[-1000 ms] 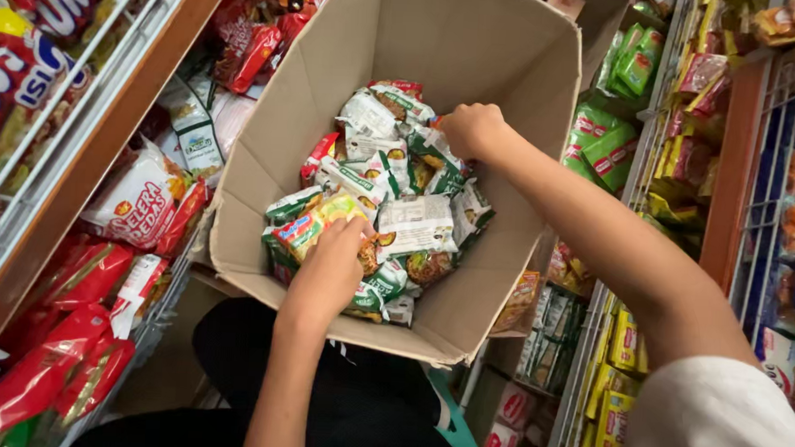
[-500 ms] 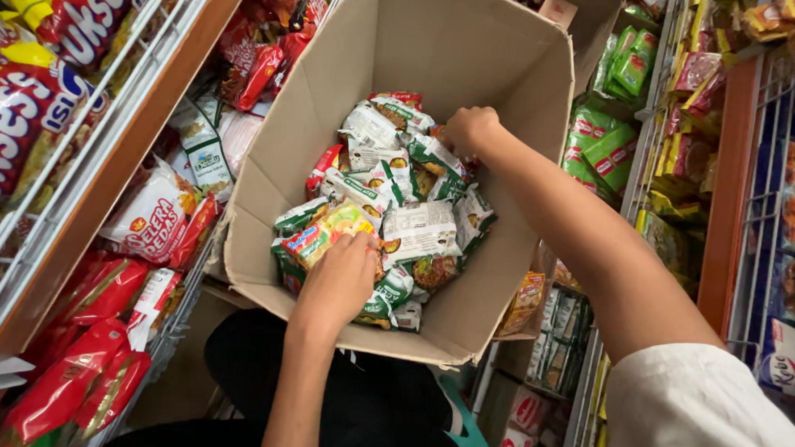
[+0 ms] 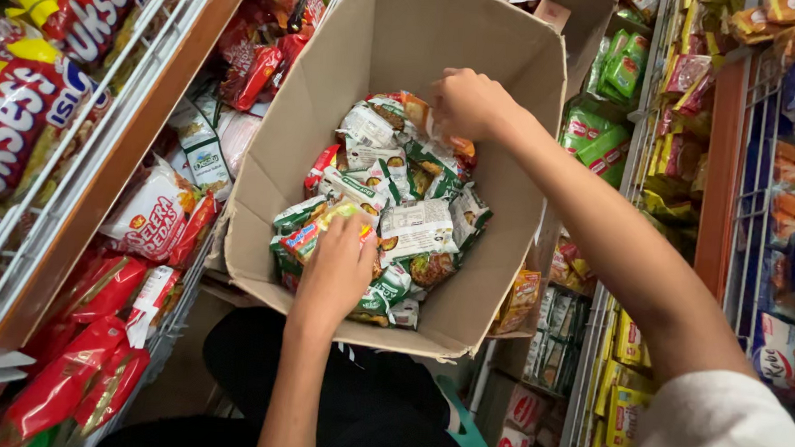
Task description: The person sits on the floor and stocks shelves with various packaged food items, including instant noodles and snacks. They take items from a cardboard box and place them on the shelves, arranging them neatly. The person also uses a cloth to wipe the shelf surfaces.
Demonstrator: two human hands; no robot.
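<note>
Gripped under the left hand point(image 3: 337, 270) is a green-and-yellow crinkly snack packet point(image 3: 321, 232), fingers curled over it near the front of the open brown cardboard box point(image 3: 279, 169). Farther in, an orange-edged packet point(image 3: 442, 132) is pinched by the right hand point(image 3: 470, 101). Loosely heaped white-and-green noodle packets point(image 3: 415, 229) could be dragged out, or a slick wrapper dropped.

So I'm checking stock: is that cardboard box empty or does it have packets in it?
Not empty. The open cardboard box holds a heap of small packets, with the left hand and right hand in it.
</note>
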